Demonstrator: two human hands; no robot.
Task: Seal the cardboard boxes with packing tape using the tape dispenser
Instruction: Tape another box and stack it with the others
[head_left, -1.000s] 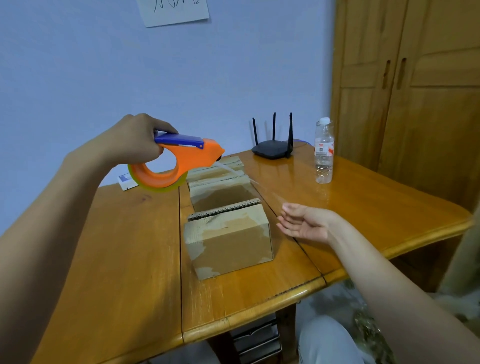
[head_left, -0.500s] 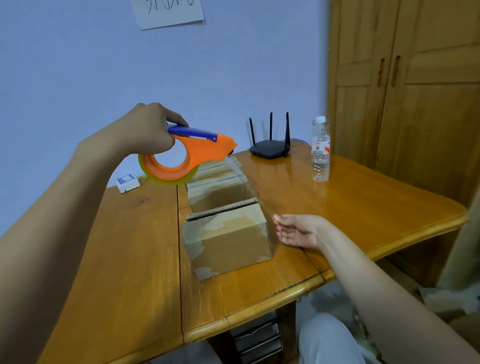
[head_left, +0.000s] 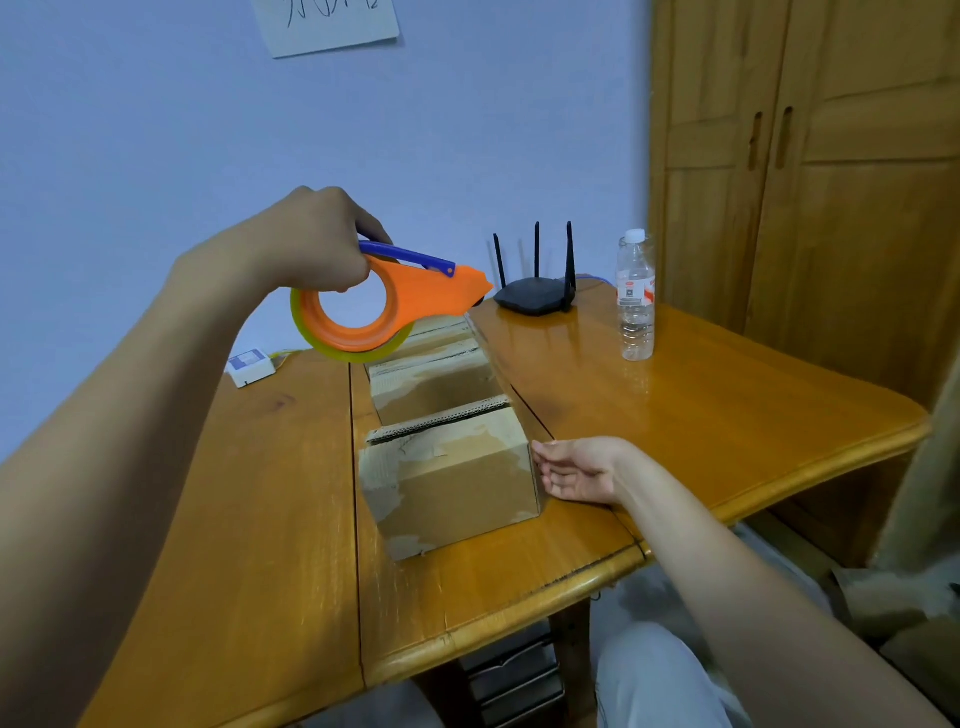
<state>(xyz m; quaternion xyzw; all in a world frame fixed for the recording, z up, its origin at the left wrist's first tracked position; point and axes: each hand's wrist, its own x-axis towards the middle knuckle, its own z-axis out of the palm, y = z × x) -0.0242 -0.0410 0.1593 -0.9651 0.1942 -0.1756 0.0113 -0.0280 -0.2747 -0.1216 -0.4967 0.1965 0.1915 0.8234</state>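
Observation:
My left hand (head_left: 306, 249) grips the orange tape dispenser (head_left: 395, 306) by its blue lever, holding it in the air above the far boxes. A clear strip of tape runs from its nose down toward the near box's right side. Three cardboard boxes stand in a row down the middle of the table: the near box (head_left: 452, 483), a middle box (head_left: 436, 384) and a far box (head_left: 441, 332) partly hidden behind the dispenser. My right hand (head_left: 576, 470) lies with fingers straight against the near box's right side.
On the wooden table (head_left: 701, 415) a black router (head_left: 535, 296) and a clear water bottle (head_left: 636, 296) stand at the back right. A small white adapter (head_left: 252, 366) lies at the back left by the wall. A wooden wardrobe (head_left: 831, 182) stands to the right.
My right hand has moved left and down from open table to the near box's right side. The left hand has carried the dispenser slightly right and up.

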